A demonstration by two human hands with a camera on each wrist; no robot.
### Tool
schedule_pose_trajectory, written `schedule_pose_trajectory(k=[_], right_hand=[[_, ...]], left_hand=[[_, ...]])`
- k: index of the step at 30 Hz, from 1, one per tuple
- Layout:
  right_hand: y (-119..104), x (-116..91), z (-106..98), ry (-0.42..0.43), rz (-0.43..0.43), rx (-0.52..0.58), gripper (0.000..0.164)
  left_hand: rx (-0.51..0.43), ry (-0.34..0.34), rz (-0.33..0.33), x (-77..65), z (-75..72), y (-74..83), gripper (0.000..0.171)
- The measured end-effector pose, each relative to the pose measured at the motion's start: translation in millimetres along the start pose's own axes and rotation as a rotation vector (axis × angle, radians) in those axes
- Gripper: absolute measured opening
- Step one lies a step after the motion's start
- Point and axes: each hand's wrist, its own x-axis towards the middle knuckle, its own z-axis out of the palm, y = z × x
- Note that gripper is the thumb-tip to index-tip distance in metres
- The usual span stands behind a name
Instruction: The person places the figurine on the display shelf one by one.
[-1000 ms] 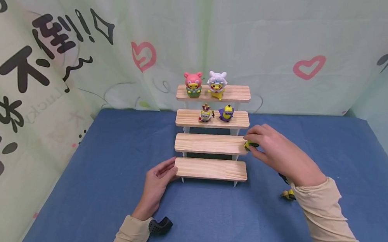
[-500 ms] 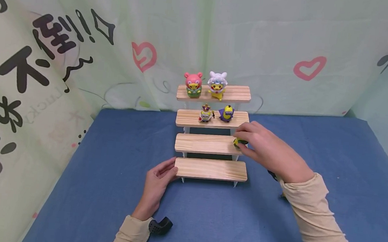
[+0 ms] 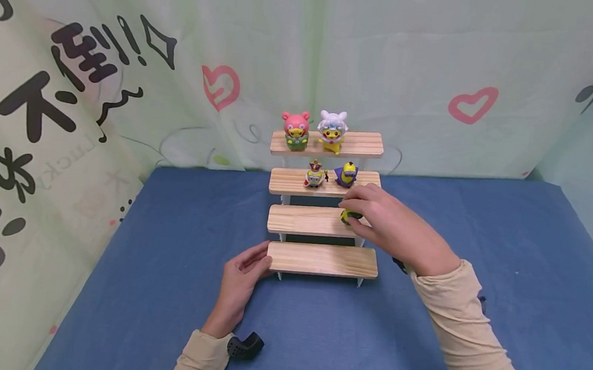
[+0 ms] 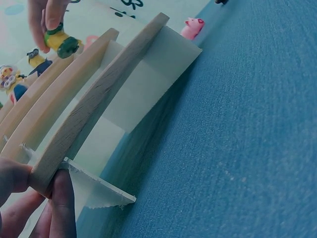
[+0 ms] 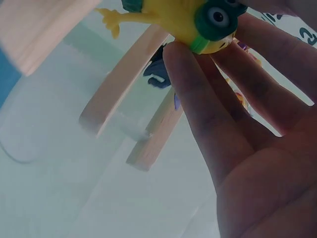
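The right hand (image 3: pixel 386 224) grasps a yellow-and-green figurine (image 3: pixel 348 215) at the right half of the second board (image 3: pixel 301 220) from the bottom; contact is unclear. Bare wood runs leftward to that board's edge. In the left wrist view, its long axis slants across the boards; in the right, its goggled end points rightward. The left hand (image 3: pixel 236 283) pinches the bottom board (image 3: pixel 321 260)'s left end.

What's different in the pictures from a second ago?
The right hand moved leftward along the second shelf from the bottom with the yellow figure in its grip. Nothing was let go. The left hand stayed holding the bottom shelf, and the pink-headed figure, white-headed figure, crowned figure and purple-caped figure stayed put.
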Motion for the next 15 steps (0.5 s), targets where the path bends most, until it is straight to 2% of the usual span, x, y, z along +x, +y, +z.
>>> schedule_pose_trajectory(k=[15], right_hand=[[-13,16,8,-0.013,-0.021,0.051,0.020]], left_hand=[[-0.010,-0.003,0.000,0.3,-0.3,-0.7,0.041]])
